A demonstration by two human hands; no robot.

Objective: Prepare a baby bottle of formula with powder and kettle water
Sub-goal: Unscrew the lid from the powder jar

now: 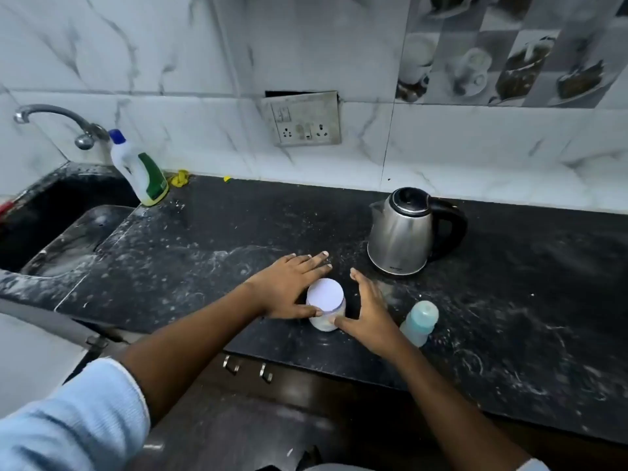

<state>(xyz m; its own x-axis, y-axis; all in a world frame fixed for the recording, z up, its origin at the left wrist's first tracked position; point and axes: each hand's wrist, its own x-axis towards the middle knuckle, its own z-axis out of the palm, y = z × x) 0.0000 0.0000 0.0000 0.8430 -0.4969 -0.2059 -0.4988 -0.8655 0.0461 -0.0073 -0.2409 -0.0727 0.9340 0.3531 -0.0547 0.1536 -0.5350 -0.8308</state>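
A small clear jar of white powder (325, 300) with a white lid stands on the black counter (204, 239) near its front edge. My left hand (289, 287) lies against the jar's left side, fingers stretched out and thumb touching the jar. My right hand (368, 311) is on the jar's right side, fingers spread, thumb at the jar's front. Neither hand has closed around it. A capped baby bottle (419, 322) with a pale blue-green cover stands just right of my right hand. A steel electric kettle (402, 231) with a black lid and handle stands behind, to the right.
A dark sink (51, 229) with a chrome tap (61, 122) lies at the left. A white-and-green detergent bottle (141, 168) stands beside the sink. A wall socket panel (304, 119) is on the marble tiles. The counter is dusted with white specks. Cabinet handles (248, 367) sit below the edge.
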